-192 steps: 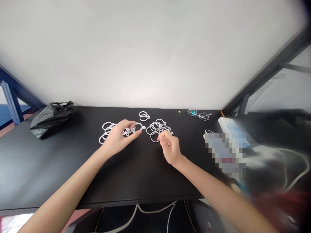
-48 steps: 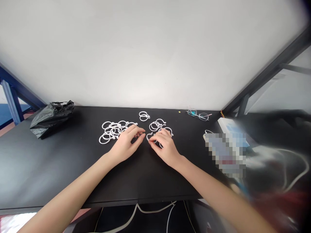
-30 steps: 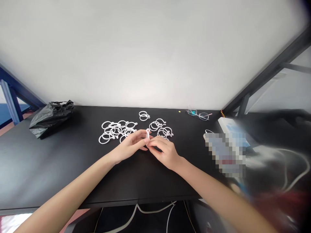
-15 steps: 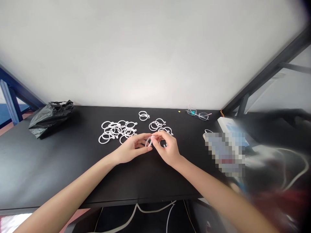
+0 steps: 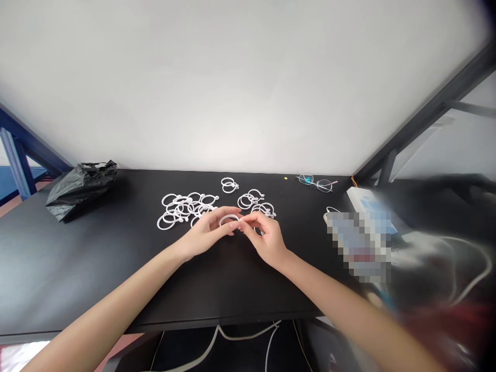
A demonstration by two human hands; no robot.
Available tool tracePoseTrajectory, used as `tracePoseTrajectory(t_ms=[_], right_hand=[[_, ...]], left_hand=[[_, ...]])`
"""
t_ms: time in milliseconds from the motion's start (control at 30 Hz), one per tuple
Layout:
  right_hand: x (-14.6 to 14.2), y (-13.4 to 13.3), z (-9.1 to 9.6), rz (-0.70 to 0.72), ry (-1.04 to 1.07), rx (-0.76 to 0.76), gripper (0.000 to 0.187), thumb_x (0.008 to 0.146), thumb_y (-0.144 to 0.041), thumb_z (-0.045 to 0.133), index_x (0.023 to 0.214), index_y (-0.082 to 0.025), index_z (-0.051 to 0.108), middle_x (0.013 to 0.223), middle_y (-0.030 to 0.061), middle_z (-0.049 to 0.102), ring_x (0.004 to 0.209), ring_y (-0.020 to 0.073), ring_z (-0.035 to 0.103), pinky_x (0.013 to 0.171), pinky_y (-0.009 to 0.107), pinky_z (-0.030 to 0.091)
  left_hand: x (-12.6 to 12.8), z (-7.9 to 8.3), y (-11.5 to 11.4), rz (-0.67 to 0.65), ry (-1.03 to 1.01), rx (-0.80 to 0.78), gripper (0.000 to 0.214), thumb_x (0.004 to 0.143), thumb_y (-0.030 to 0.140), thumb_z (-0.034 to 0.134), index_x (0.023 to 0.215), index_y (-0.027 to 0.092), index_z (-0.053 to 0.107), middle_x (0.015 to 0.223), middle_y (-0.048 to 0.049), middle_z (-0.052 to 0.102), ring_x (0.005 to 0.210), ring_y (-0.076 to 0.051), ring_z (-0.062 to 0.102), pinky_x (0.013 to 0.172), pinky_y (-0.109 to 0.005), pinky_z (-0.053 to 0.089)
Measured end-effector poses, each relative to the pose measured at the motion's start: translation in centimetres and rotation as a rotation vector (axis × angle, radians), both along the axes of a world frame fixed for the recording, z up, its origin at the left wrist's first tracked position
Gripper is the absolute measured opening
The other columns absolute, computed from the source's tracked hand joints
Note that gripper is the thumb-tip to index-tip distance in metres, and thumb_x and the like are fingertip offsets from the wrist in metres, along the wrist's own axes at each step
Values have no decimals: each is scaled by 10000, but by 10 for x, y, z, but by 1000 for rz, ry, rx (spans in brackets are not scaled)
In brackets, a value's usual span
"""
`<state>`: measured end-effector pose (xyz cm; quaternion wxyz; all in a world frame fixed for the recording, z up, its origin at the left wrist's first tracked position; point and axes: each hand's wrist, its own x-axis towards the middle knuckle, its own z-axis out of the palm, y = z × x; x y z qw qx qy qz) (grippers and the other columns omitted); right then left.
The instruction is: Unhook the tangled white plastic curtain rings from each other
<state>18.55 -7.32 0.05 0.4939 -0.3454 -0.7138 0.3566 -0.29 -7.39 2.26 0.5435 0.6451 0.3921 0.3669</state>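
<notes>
Head: black desk (image 5: pixel 96 248), pale wall (image 5: pixel 248 93)

Ref main ring pile (image 5: pixel 184 208), on desk (image 5: pixel 77 274): bag (image 5: pixel 79 192) left, ring pair (image 5: pixel 228 185) behind-right, second pile (image 5: pixel 252 199) right, eyeglasses (image 5: pixel 315 183) farther right.

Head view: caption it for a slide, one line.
Left hand and right hand hold one white ring between them above a black table, near loose clusters of similar rings.
</notes>
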Motion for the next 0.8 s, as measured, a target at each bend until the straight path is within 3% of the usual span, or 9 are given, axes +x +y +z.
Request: tracePoseTrajectory(t_ms=[133, 267, 500, 700, 800], right_hand=[[-3, -4, -3, 28, -9, 44, 62, 904, -266, 619, 894, -213, 649, 810, 14, 701, 721, 144, 690, 692, 268, 571], [-5, -6, -2, 52, 13, 74, 56, 911, -246, 609, 887, -206, 641, 795, 11, 701, 709, 139, 689, 674, 263, 571], [-4, -8, 1, 48, -83, 104, 133, 939, -282, 549, 851, -195, 599, 751, 19, 670, 660, 140, 651, 651, 275, 543], [-2, -9, 3, 108, -273, 207, 289, 985, -254, 397, 698, -223, 409, 582, -48, 422, 471, 99, 408, 480, 238, 352], [-2, -9, 1, 123, -275, 225, 286, 986, -247, 389, 701, -227, 376, 585, -52, 395, 467, 97, 387, 473, 240, 332]], left_hand=[[9, -3, -8, 112, 250, 271, 316, 929, 428, 516, 1076, 161, 597, 936, -59, 684, 800, -171, 627, 722, -290, 499], [10, -7, -11, 178, 330, 331, 353, 963, 446, 407, 939, 153, 602, 626, 19, 573, 564, -127, 535, 581, -249, 427], [7, -7, -10, 208, 366, 393, 407, 941, 466, 425, 711, 159, 560, 535, 41, 458, 496, -99, 384, 515, -226, 328], [7, -4, -11, 176, 370, 406, 436, 940, 464, 400, 639, 165, 500, 525, 40, 403, 493, -95, 338, 503, -233, 289], [9, -5, -12, 186, 348, 412, 449, 948, 448, 380, 604, 170, 458, 524, 39, 380, 493, -93, 320, 498, -238, 273]])
